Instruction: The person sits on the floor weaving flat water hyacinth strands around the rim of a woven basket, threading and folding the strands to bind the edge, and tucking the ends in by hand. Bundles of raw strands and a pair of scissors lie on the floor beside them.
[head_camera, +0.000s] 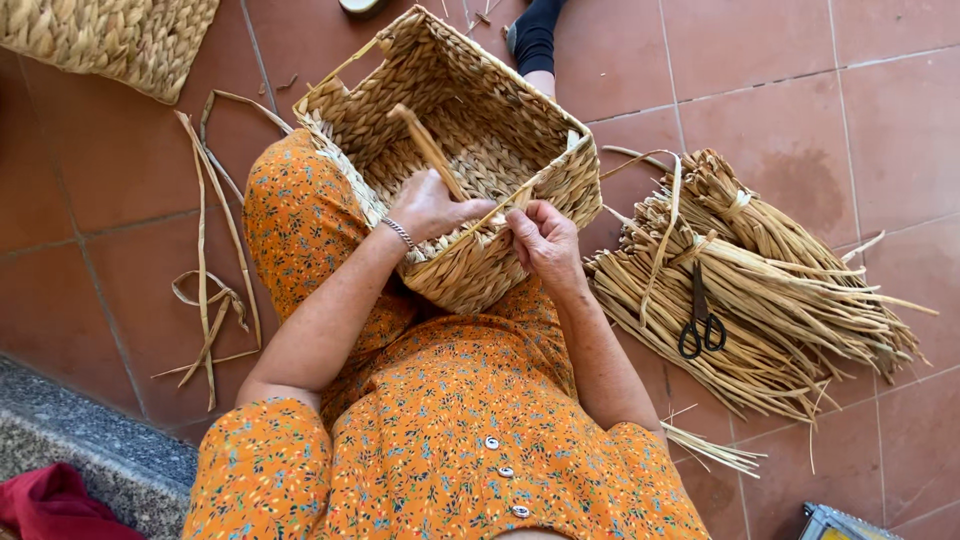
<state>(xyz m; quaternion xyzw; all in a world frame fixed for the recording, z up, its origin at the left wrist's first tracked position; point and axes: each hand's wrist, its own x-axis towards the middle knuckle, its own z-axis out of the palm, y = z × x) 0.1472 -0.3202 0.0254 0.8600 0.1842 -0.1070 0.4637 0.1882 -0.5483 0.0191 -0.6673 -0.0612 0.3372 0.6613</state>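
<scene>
orange flowered dress (440, 440) nearest; woven basket (470, 150) rests on the lap. left hand (430, 208) closed around a wooden tool (428, 150); right hand (545, 240) pinches a straw strand (505, 205) at the near rim. scissors (700, 325) lie right on reed bundles (760, 300).

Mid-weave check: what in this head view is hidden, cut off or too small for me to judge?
- Left hand fingertips: tucked inside the woven basket, grip on the wooden tool unclear.
- Basket's near wall and base: hidden by the hands and orange dress.
- Right hand pinch on the strand: too small to judge.
- Second basket: cut by the top edge.
- Scissors blades: partly buried in the reed bundle.
</scene>
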